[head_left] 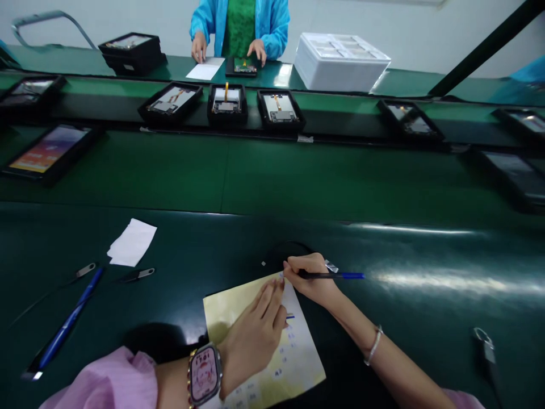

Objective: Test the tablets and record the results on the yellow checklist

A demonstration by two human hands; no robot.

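Pen to paper at the near edge of the green table [272,182].
Right hand [313,279] pinches a blue pen [336,276], tip at the top of the yellow sheet [264,341]; left hand [255,335] lies flat, fingers loose, holding nothing, pinning the sheet down, watch [204,375] on its wrist.

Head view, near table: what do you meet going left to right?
Loose blue pen → white paper slip → left hand → right hand gripping a writing pen → small dark tool.
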